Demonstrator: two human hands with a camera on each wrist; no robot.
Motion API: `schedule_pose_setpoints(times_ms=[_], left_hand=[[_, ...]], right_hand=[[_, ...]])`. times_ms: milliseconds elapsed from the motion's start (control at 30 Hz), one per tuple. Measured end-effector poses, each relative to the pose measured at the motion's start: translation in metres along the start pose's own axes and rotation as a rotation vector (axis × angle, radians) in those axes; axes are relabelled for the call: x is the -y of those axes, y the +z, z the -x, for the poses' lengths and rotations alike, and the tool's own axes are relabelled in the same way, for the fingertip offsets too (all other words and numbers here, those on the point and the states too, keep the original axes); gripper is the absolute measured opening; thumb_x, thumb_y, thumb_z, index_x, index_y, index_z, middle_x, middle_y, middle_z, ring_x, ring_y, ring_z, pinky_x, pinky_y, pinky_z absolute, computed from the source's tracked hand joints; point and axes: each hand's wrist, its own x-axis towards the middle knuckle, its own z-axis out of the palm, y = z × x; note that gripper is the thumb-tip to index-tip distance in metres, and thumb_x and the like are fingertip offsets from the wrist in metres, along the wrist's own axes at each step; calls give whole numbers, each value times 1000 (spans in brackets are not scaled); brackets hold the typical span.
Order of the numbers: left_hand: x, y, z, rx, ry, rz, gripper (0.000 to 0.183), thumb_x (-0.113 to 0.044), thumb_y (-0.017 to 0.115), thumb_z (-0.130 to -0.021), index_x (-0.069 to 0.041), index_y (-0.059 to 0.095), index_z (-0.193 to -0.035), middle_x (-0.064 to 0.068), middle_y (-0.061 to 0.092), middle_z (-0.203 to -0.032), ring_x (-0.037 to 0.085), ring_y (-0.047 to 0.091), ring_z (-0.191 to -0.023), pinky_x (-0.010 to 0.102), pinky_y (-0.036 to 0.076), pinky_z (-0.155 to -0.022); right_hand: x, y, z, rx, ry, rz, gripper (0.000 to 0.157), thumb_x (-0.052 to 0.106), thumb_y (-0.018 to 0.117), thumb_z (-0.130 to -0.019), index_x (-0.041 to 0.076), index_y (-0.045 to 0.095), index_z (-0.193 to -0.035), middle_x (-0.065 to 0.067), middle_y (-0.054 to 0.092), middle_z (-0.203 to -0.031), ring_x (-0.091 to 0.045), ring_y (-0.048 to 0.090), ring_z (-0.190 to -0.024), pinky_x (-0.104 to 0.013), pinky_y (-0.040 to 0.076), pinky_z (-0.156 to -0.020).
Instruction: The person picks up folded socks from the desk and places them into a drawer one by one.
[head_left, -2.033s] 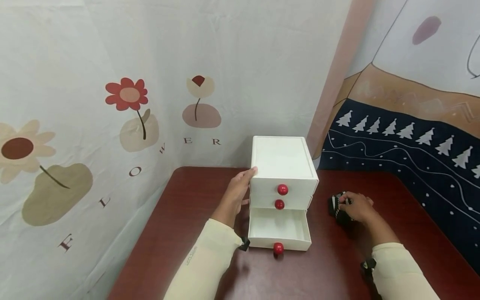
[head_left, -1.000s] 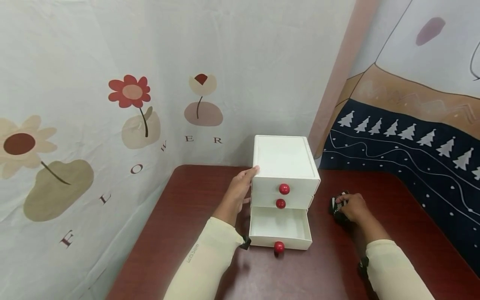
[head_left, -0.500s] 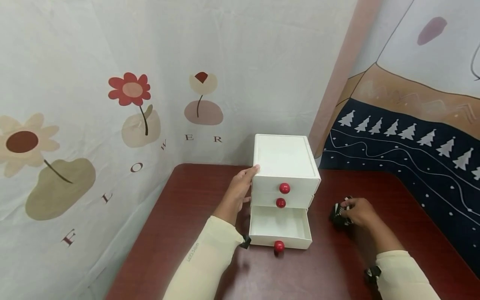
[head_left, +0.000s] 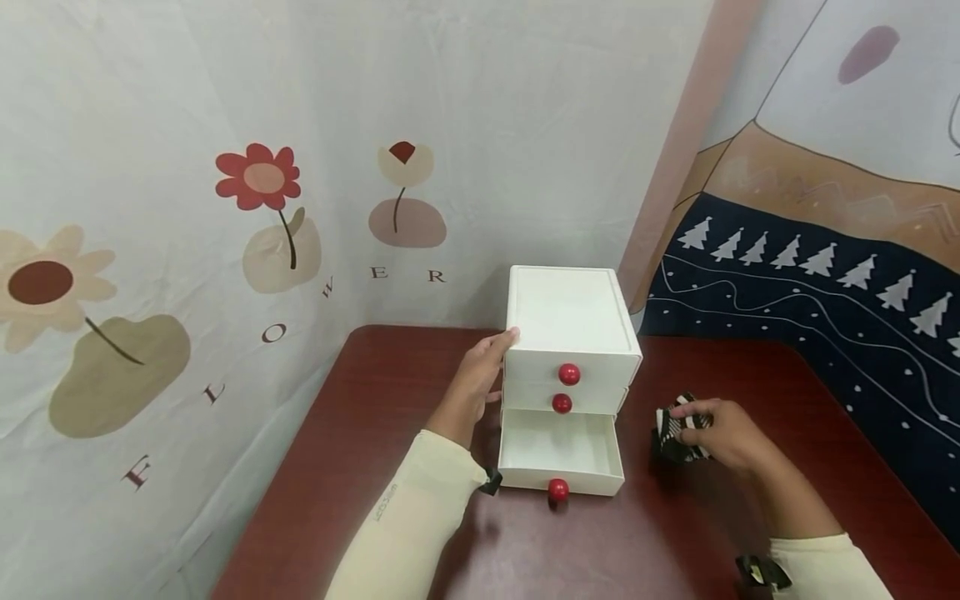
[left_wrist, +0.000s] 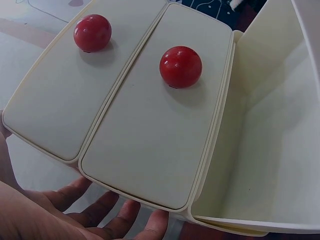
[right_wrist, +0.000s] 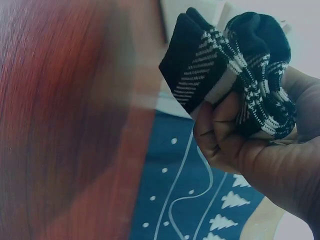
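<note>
A small white drawer cabinet with red knobs stands on the table. Its bottom drawer is pulled out, and nothing lies on the visible floor of it. My left hand rests against the cabinet's left side, thumb at the top edge; the left wrist view shows its fingertips touching the side wall. To the right of the cabinet, my right hand pinches a folded pair of black-and-white patterned socks. In the right wrist view the socks are bunched between thumb and fingers, raised above the tabletop.
The dark red wooden table reaches back to a white cloth wall printed with flowers. A navy cloth with white trees hangs along the right side. Two closed drawers with red knobs sit above the pulled-out one.
My right hand has gathered the socks into its pinch and lifted them, shifting them slightly left toward the cabinet. My left hand and the open drawer stay as they were.
</note>
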Motion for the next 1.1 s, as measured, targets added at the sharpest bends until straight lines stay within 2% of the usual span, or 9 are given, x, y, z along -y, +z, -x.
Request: schedule_pose_setpoints(times_ms=[233,467,633,767,900,1000,1100], left_hand=[[0,0,-1,1,-6,9,78,-72,66,-96,-24,57,-157,9,57,-162,36,51,-153,69,46,-116],[-1,0,0,7,-8,9,79,-72,65,-97,-23,55,-158,8,55,-164,36,50,-153,69,46,-116],[-1,0,0,7,-14,13,79,-73,66,-96,-23,56,-157,8,55,-163,35,51,-152,67,46,-116],[-1,1,-1,7,-12,15,79,-72,66,-96,-23,56,-157,9,54,-164,35,51,-152,68,46,-116],[0,1,-2,7,-5,17,80,-72,66,-96,-22,57,-157,10,53,-166,36,50,-153,69,46,-116],[1,0,-3,5,-1,18,79,-72,66,-96,-21,57,-156,11,53,-166,36,50,-154,69,46,-115],[0,0,-3,3,-4,18,79,-72,66,-96,-21,57,-157,11,54,-165,36,51,-154,69,46,-115]], right_hand=[[28,1,27,8,-56,-74,38,5,81,-92,-7,74,-127,-38,59,-136,-33,66,-103,-33,61,-68],[56,10,43,58,-165,-103,33,7,84,-92,2,78,-125,-30,64,-137,-32,65,-106,-30,61,-71],[66,29,36,101,-127,-284,34,3,83,-91,-3,77,-124,-32,63,-140,-29,66,-105,-32,65,-74],[70,50,28,105,-72,-417,34,-1,82,-91,-9,74,-123,-28,67,-131,-23,68,-96,-33,65,-72],[75,71,19,72,-32,-440,32,2,83,-91,-8,76,-121,-19,73,-117,-18,68,-88,-31,62,-70],[79,85,12,31,-26,-406,28,5,83,-92,-4,78,-118,-16,76,-116,-17,65,-96,-28,57,-74],[83,97,8,10,-24,-350,22,8,82,-94,0,80,-114,-18,75,-123,-24,62,-111,-30,52,-83]])
